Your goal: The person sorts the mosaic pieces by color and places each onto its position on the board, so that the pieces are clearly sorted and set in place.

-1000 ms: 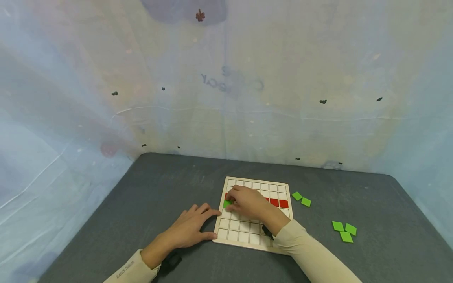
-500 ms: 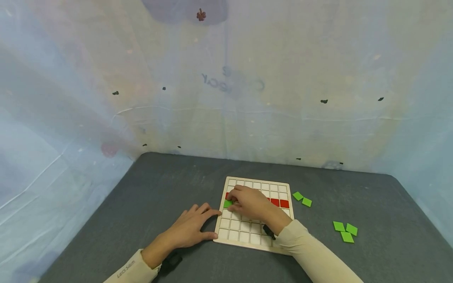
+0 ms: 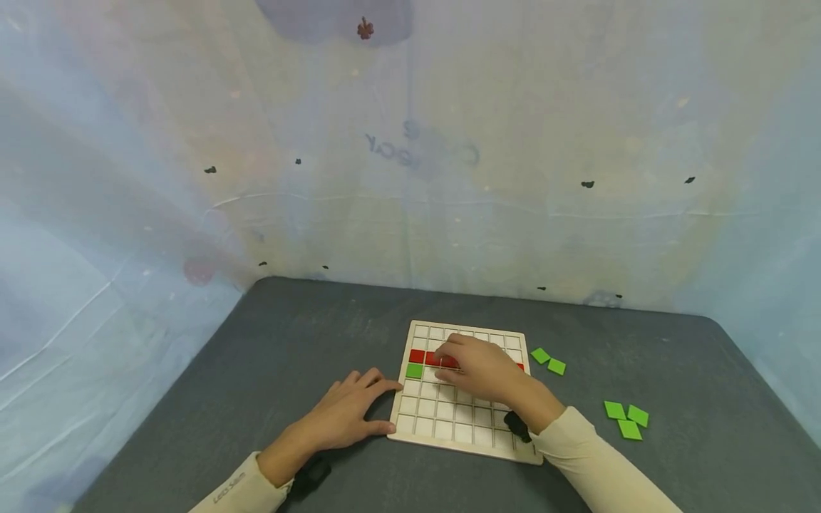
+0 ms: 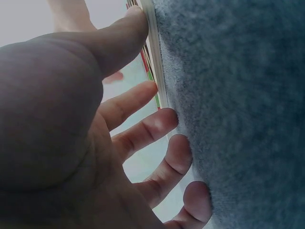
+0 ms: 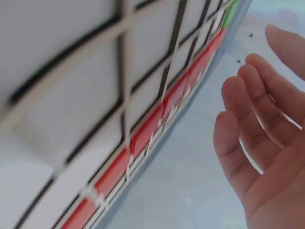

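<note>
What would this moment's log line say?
left hand: touching wooden grid board | right hand: over red tiles, holding nothing | green tile: one on board | loose green tiles: five on table

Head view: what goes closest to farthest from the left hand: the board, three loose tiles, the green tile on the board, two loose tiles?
1. Board: touching the left hand.
2. Green tile: in the board's left column.
3. Two loose tiles: just right of the board.
4. Three loose tiles: farther right.

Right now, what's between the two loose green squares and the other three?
The head view shows just bare table between the green pair and the green trio.
</note>
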The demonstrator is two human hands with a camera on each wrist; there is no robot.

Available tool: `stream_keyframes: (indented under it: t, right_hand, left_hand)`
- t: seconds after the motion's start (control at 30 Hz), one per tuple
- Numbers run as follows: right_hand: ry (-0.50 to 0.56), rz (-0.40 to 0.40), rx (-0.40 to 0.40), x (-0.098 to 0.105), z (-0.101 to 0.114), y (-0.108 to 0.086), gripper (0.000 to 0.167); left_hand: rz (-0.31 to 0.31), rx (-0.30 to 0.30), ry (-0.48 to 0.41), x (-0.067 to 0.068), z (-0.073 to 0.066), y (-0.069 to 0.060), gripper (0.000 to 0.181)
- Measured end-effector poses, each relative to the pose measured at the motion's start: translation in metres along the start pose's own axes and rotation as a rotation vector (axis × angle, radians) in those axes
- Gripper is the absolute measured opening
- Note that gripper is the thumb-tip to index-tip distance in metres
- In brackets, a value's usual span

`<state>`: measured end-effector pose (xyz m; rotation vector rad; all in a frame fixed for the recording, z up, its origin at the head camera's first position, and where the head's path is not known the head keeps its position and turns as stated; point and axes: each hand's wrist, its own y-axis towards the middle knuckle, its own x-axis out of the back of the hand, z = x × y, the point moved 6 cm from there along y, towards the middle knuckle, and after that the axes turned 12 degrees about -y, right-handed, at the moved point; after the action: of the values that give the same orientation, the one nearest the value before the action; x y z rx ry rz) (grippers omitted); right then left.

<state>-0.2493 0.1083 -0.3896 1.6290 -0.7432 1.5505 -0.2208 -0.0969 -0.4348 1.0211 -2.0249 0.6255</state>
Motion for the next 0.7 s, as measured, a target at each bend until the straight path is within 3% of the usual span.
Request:
stream_keyframes:
  t: [0.27,0.7]
  right_hand:
    - [0.011,-0.030,0.005,0.014,-0.024,-0.039,0.026]
    - [-0.048,-0.001,-0.035,0.003,-0.064,-0.101,0.020]
  left_hand:
    - [0.008,-0.005,-0.014,0.001,0.000,-0.002,0.060]
    - [0.009,-0.010,-0.023,0.001,0.001,-0.001,0.061]
